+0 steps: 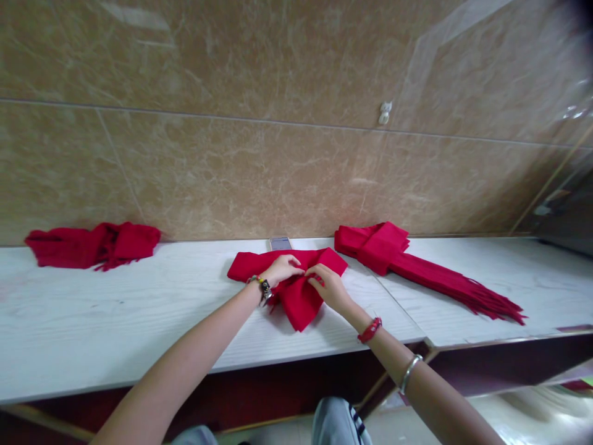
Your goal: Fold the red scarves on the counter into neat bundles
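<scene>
A red scarf (303, 306), folded into a bundle with one flap hanging toward me, lies on the white counter (185, 315). My left hand (281, 269) and my right hand (327, 284) meet at its middle, with the fingertips of both pinching the cloth. Part of the scarf is hidden beneath my hands. To the right rests a second red scarf (384, 244), folded and crossed over, its long fringed tail (463, 287) stretching toward the front right. A third red scarf (92, 246) sits bunched up at the far left.
A phone (280, 243) lies behind the middle scarf, close to the brown marbled tile wall (259, 167). A small white figure (385, 113) is fixed on the wall. Below the counter's front edge are dark red compartments (278, 389). My knees show at the bottom.
</scene>
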Demonstrator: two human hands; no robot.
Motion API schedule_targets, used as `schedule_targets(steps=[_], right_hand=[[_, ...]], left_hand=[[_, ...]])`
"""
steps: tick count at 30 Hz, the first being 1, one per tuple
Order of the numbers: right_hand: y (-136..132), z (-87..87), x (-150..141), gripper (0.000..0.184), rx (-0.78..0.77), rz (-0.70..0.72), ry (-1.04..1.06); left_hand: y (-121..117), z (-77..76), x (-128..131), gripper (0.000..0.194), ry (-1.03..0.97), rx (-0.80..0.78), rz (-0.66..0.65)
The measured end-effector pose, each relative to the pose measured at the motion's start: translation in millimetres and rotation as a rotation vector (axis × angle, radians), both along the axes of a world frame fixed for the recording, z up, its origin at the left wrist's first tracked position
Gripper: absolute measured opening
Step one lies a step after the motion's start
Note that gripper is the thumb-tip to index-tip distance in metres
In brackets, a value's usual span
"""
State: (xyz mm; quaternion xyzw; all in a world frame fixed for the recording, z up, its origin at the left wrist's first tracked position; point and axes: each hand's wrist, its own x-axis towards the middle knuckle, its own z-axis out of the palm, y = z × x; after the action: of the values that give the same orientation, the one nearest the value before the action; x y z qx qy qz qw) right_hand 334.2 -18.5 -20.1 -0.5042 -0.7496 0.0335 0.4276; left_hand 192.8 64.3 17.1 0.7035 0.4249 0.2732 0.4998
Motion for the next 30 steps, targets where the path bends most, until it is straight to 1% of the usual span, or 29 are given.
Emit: schedule_targets(steps=[2,3,5,7,9,10,12,14,17,18,20,23,24,26,27,30], right_hand=[[2,-0.5,-1,0.013,0.000,-0.025,0.004],[4,0.7,-1,0.012,-0.006,-0.031,-0.003],[9,6.9,-3,0.011,-0.022,-0.034,-0.030],[15,17.9,-5,0.012,-0.046,-0.038,-0.066],[22,32.0,-7,0.014,-0.089,-0.035,-0.108],[26,39.3,-8,0.015,-0.115,-0.029,-0.127],[36,52.6,-10,0.015,-0.174,-0.007,-0.168],[46,62.4,-13,0.012,-0.227,0.019,-0.207],[57,68.4,-18,0.010,-0.267,0.038,-0.231],[56,67.7,-19,0.011,-0.257,0.024,-0.220],[46,61.8,-18,0.012,-0.176,-0.078,-0.163],[13,42.7,-10,0.014,-0.016,-0.324,-0.064],[1,34.9,-7,0.015,-0.023,-0.357,-0.075],[-18,20.5,-4,0.013,-0.149,-0.368,-0.125],[-24,14.9,-4,0.012,-0.215,-0.363,-0.148],[-24,6.7,-14,0.015,-0.382,-0.365,-0.208]], left_hand=[[-9,-7.3,-2,0.012,0.023,-0.067,-0.070],[-11,-7.3,-5,0.015,0.032,-0.091,-0.098],[-12,-1.0,-13,0.024,0.047,-0.165,-0.158],[-13,9.3,-21,0.033,0.029,-0.276,-0.242],[-17,17.4,-25,0.036,-0.049,-0.350,-0.312],[-20,19.5,-27,0.032,-0.097,-0.349,-0.334],[-26,18.7,-29,0.026,-0.142,-0.285,-0.325],[-30,12.7,-30,0.027,-0.120,-0.230,-0.258],[-27,0.2,-32,0.020,-0.123,-0.259,-0.131],[-25,-3.4,-33,0.018,-0.149,-0.288,-0.102],[-20,-8.0,-33,0.014,-0.210,-0.350,-0.064],[-16,-8.6,-35,0.009,-0.282,-0.398,-0.049],[-16,-7.7,-35,0.008,-0.293,-0.404,-0.052],[-18,-5.5,-36,0.007,-0.301,-0.401,-0.054],[-18,-4.7,-35,0.007,-0.301,-0.403,-0.054],[-19,-4.5,-34,0.009,-0.306,-0.431,-0.061]])
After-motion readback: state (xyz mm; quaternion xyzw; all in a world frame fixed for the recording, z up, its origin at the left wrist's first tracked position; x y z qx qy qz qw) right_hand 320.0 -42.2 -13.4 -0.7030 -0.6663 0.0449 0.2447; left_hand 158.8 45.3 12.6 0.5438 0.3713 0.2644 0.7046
